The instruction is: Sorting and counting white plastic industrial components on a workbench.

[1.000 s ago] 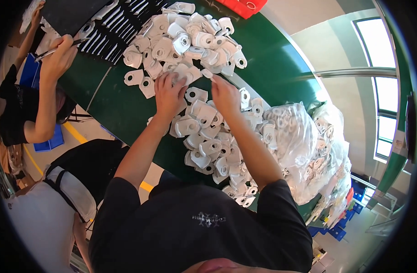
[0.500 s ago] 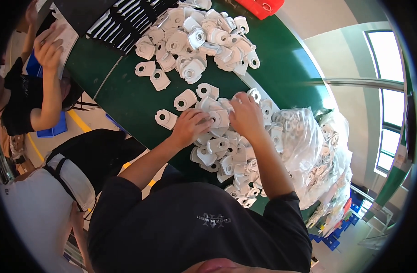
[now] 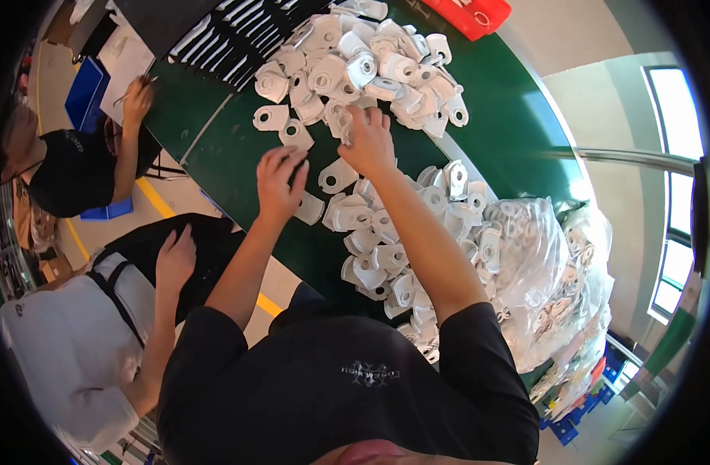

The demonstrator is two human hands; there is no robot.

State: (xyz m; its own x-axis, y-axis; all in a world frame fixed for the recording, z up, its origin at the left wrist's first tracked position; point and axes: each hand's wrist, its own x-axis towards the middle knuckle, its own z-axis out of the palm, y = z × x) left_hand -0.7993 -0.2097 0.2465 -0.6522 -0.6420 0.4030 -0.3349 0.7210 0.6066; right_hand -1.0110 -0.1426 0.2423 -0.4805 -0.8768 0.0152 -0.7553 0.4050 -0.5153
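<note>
My right hand (image 3: pixel 370 143) is at the near edge of the far pile of white parts (image 3: pixel 401 68), its fingers curled on one white part with a round hole (image 3: pixel 338 122). My fingers partly cover that part. Left of it, my left hand (image 3: pixel 280 186) hovers over the green table, fingers raised and thumb apart, with nothing visible in it. Below it lies a loose white part (image 3: pixel 310 209), and another holed white part (image 3: pixel 337 177) sits between my forearms. A nearer heap of the same white parts (image 3: pixel 370 225) spreads beneath my right forearm.
Clear plastic bags of parts (image 3: pixel 525 263) stand right of the near heap. A black rack with white strips (image 3: pixel 231 39) and a red bin (image 3: pixel 475 17) are at the far side of the green table (image 3: pixel 517 116). Two people, one in grey (image 3: pixel 68 341), are at left.
Both my hands have left the near heap. The right has moved away from me to the far pile, the left up and leftward. The view has shifted slightly; the grey-clad person's hand has risen.
</note>
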